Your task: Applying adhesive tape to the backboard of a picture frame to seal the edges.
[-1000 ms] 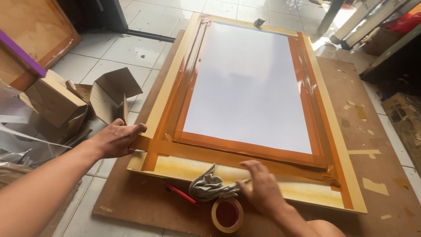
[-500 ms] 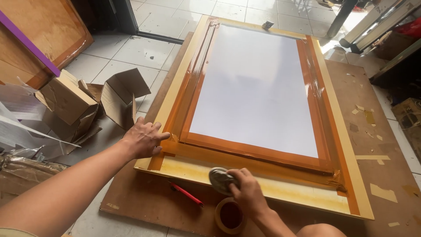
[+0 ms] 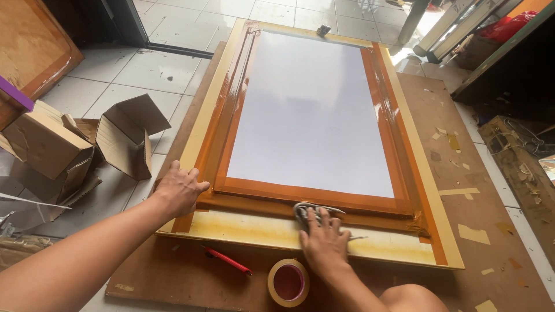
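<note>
On the near rail of the wooden frame (image 3: 289, 231), the right hand (image 3: 324, 245) presses a grey rag (image 3: 309, 211) flat under spread fingers (image 3: 317, 221). Half a second ago that rag sat lower, bunched. Left hand (image 3: 179, 190), fingers splayed, braces the corner. Tape roll (image 3: 288, 282) and red cutter (image 3: 226, 260) lie just below on the board (image 3: 173, 277).
</note>
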